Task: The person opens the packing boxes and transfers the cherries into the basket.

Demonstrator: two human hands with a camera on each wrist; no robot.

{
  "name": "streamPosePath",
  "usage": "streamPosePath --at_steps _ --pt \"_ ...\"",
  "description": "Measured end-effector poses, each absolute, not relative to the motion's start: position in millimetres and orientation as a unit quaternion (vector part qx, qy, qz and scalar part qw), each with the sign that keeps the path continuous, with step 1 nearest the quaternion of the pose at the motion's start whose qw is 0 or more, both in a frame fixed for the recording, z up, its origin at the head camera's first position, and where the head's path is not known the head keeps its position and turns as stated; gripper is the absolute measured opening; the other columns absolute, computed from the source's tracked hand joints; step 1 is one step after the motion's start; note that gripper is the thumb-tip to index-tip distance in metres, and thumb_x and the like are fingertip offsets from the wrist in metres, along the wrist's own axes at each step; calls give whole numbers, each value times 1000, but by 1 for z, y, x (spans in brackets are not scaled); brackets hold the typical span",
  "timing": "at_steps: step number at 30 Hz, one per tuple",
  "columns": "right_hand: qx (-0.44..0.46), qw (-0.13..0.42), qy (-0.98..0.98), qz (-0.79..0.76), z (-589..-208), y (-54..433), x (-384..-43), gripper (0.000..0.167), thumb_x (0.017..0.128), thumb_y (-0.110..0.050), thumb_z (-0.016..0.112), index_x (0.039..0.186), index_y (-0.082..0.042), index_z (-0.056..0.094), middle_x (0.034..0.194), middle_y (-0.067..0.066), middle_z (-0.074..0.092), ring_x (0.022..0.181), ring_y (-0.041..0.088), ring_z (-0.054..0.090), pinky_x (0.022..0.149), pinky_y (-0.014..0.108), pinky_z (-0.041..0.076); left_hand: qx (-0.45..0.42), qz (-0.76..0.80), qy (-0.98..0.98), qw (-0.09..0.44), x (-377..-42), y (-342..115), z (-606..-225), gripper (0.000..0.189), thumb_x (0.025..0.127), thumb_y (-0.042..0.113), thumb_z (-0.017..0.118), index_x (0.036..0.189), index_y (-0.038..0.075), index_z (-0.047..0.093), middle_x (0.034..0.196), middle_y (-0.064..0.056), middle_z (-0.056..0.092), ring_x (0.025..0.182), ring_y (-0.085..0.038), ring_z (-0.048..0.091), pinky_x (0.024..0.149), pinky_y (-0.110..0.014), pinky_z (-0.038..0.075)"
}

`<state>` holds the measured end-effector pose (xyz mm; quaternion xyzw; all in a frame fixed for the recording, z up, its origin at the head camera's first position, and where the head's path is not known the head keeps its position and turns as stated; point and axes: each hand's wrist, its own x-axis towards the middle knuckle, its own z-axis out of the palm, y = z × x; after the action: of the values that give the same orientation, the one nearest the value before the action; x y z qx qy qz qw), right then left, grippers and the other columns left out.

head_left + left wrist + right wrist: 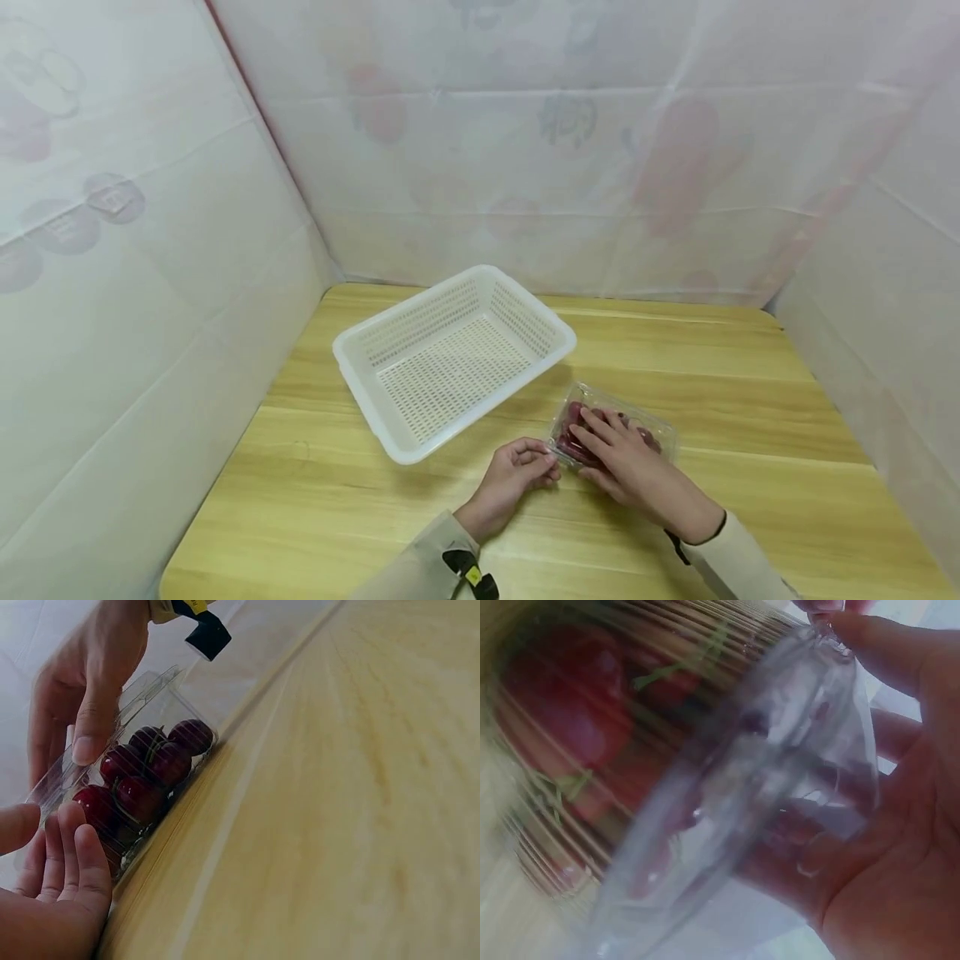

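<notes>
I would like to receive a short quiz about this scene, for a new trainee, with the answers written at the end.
1. Choose one. What does the clear box hold?
A) green grapes
B) dark red cherries
C) yellow lemons
2. True or false: in the head view, the white basket stands to the left of the clear box.
3. In the head view, which hand lies across the top of the clear box, and which is at its near left corner?

Key:
1. B
2. True
3. The right hand lies across the top; the left hand is at the corner.
</notes>
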<state>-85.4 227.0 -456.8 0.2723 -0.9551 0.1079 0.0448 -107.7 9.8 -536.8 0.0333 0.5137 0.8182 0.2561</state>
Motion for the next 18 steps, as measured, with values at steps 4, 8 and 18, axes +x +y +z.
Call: streamPosePath --at_steps 4,8,18 --pt "259 57 -962 62 -458 218 -84 57 95 -21 74 146 -4 57 148 24 58 132 54 56 103 68 52 35 818 511 260 -108 9 -536 18 97 7 70 110 -2 63 91 -1 73 84 -12 71 82 -28 63" --pt "240 70 -968 30 -460 208 -83 65 88 -15 74 148 -3 53 145 27 59 128 55 59 97 61 58 35 818 511 262 -109 9 -535 15 97 8 70 108 -1 64 90 0 73 83 -11 71 81 -27 63" --pt "268 104 -955 -74 -458 195 -81 73 92 10 67 156 -7 38 135 32 65 114 52 68 66 43 66 39 820 510 257 -110 10 -535 11 97 9 71 103 2 65 91 -1 73 83 -12 70 80 -26 62"
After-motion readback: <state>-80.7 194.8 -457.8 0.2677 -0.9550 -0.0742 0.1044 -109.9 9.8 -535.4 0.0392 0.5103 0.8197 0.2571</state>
